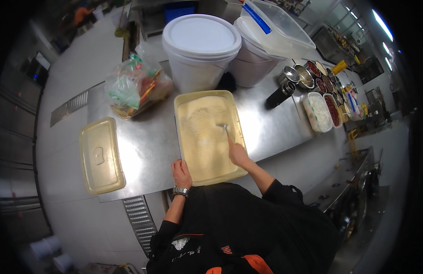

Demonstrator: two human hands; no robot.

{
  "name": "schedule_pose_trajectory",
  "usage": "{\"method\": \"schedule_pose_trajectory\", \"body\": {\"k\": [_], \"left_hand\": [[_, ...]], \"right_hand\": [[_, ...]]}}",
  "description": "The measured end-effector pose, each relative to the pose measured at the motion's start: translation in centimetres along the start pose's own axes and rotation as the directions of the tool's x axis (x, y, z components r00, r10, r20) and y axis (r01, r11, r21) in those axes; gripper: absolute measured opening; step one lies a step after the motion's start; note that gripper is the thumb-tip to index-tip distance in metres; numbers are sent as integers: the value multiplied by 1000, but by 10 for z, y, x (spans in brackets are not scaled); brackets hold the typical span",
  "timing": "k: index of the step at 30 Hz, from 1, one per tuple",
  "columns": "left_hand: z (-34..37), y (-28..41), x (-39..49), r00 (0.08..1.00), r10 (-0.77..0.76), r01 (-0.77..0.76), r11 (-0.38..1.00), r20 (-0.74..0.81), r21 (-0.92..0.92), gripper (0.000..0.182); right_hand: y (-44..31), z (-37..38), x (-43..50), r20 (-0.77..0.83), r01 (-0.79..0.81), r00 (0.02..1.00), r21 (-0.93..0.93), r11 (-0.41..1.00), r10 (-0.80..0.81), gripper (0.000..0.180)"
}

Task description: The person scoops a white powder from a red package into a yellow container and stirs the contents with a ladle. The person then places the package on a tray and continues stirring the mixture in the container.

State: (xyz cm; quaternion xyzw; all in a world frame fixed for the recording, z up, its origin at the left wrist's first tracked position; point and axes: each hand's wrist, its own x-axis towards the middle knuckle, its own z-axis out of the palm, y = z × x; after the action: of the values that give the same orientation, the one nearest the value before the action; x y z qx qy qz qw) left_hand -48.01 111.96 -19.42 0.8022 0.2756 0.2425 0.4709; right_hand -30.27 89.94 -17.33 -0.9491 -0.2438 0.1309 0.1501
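A rectangular yellowish plastic tub (239,120) stands on the steel table, holding a pale yellow powder or fine grain (201,147). My right hand (238,154) is closed around the handle of a metal spoon or small scoop (224,126), whose head is at the powder's surface, right of the middle. My left hand (181,174), with a metal watch on the wrist, rests against the tub's near left wall, its fingers bent over the edge. A matching yellowish lid (100,156) lies on the table to the left.
Behind the tub stand two white lidded buckets (201,37), a clear plastic box (283,30) tilted on the right one. A bag of packets (139,89) is at the back left. To the right are a black flask (280,95), metal bowls (304,76) and a container of white food (317,111).
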Motion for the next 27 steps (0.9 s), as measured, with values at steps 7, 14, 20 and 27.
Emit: {"method": "schedule_pose_trajectory", "body": {"k": [7,14,20,27], "left_hand": [[-1,0,2,999,6,-5,1000,53,-8,22],[-4,2,4,998,49,-50,998,47,27,19],[-4,-9,2,995,87,-90,995,55,42,21],[-7,-12,5,987,118,-118,993,107,-3,22]], "right_hand": [[-1,-60,-64,385,79,914,147,986,-130,49],[-28,-68,19,27,-154,986,493,856,162,42],[-51,16,41,-119,9,993,263,965,23,39],[-63,-23,-53,272,70,955,176,982,-117,45]]}}
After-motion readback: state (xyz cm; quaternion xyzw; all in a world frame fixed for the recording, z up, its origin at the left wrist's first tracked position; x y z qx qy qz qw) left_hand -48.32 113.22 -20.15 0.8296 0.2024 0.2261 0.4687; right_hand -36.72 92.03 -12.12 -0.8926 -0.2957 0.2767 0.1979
